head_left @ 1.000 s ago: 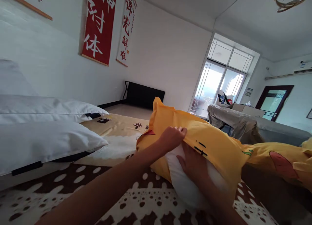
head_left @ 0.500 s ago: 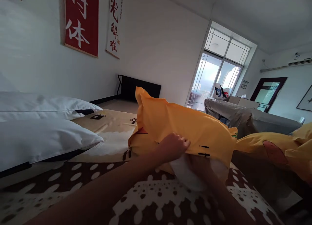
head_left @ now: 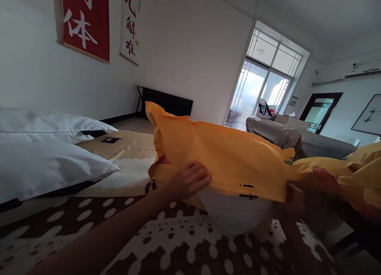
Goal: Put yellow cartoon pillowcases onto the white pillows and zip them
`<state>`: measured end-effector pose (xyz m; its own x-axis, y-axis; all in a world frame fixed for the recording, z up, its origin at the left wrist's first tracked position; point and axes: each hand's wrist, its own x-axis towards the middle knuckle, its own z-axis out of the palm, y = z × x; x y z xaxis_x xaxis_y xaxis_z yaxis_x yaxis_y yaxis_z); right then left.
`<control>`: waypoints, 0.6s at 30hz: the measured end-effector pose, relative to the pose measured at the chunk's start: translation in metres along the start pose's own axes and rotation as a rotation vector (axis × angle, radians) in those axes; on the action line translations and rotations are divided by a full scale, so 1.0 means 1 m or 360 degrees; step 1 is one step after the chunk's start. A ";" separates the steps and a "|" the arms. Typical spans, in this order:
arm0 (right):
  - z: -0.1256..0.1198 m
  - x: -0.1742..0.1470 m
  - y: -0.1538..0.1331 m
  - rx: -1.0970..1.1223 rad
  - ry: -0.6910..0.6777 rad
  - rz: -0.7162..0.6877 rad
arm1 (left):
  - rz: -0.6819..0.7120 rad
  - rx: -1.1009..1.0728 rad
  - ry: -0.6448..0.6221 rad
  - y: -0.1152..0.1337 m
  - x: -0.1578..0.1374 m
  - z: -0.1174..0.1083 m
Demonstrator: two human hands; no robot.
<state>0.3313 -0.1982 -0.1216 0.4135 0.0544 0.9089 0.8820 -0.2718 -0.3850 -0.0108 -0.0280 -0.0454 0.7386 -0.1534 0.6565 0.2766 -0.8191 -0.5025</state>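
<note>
An orange pillowcase (head_left: 220,148) with small black printed marks stands in front of me, its opening toward me. Out of that opening bulges a white pillow (head_left: 235,213), partly covered by the case. My left hand (head_left: 192,179) is closed on the left part of the case's near edge, fingers curled over the fabric. At the right end of the same edge, my right hand (head_left: 294,197) grips the cloth; it lies in shadow and its fingers are partly hidden.
Underneath spreads a brown and cream patterned bedsheet (head_left: 178,235). White pillows (head_left: 56,164) lie at the left. More yellow printed bedding (head_left: 315,172) sits on the right, before furniture under grey plastic (head_left: 324,146). A black panel (head_left: 169,104) leans by the far wall.
My right hand has moved from beside the pillow at the opening to the case's right edge. My left hand has shifted left along the edge, and more of the white pillow shows.
</note>
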 end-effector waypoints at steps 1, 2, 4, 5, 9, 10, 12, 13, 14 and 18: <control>-0.003 -0.007 0.001 -0.0001 -0.0066 0.0133 | -0.0315 -0.0061 -0.0175 -0.006 -0.007 0.005; -0.006 -0.014 0.002 -0.0023 -0.0155 0.0248 | -0.0637 -0.0113 -0.0333 -0.014 -0.014 0.011; -0.010 -0.020 0.001 -0.0081 -0.0417 0.0430 | -0.1118 -0.0180 -0.0526 -0.029 -0.023 0.023; -0.010 -0.019 -0.001 -0.0094 -0.0557 0.0498 | -0.1240 -0.0201 -0.0546 -0.035 -0.025 0.028; -0.003 0.011 -0.015 0.0145 -0.0608 0.0600 | -0.1542 -0.0384 -0.0413 -0.046 -0.006 0.038; 0.001 0.022 -0.020 0.0213 -0.0507 0.0599 | -0.1612 -0.0435 -0.0323 -0.046 0.003 0.036; 0.011 0.041 -0.031 0.0300 -0.0299 0.0612 | -0.1741 -0.0508 -0.0106 -0.046 0.020 0.029; 0.017 0.049 -0.036 0.0321 -0.0219 0.0622 | -0.1799 -0.0522 0.0012 -0.046 0.028 0.024; 0.024 0.055 -0.041 0.0347 -0.0151 0.0630 | -0.1852 -0.0518 0.0127 -0.047 0.034 0.017; 0.061 0.063 -0.059 0.0479 -0.0160 0.0586 | -0.1987 -0.0450 0.0549 -0.059 0.043 -0.015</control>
<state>0.3189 -0.1196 -0.0512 0.7170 0.1036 0.6893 0.6931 -0.0010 -0.7208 -0.0042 0.0055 0.0206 -0.1214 0.6850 0.7184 0.4839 -0.5911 0.6454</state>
